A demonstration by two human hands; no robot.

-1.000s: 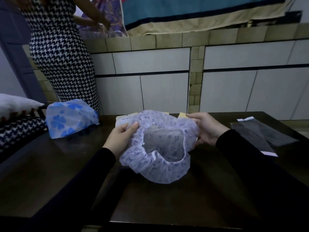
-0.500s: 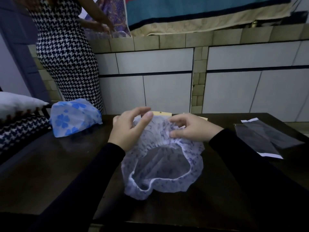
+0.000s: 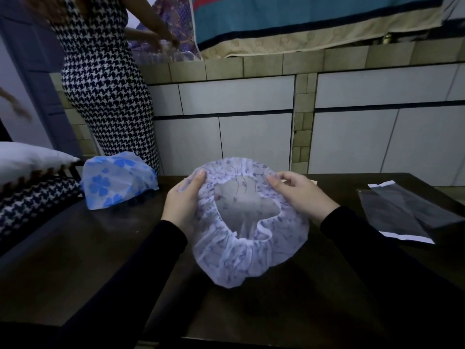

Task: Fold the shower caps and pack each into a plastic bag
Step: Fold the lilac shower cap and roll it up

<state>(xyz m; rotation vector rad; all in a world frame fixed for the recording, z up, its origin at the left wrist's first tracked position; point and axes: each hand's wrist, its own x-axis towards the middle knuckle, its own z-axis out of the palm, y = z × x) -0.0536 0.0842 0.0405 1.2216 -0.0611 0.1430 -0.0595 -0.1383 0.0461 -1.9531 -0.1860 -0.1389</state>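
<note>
From the head camera, both hands hold up a white shower cap (image 3: 247, 238) with small purple marks, just over the dark desk (image 3: 75, 260). Its stretchy opening faces the camera. The left hand (image 3: 183, 202) pinches the cap's left edge, thumb on top. The right hand (image 3: 300, 195) pinches the right edge. A blue flowered cap (image 3: 115, 183) sits at the back left of the desk. Two plastic bags (image 3: 402, 212), maybe more, lie flat at the right.

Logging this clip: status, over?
Both hands, left and right, grip the lilac shower cap, spread open, unfolded. Plastic bags untouched. Nothing in the way.
</note>
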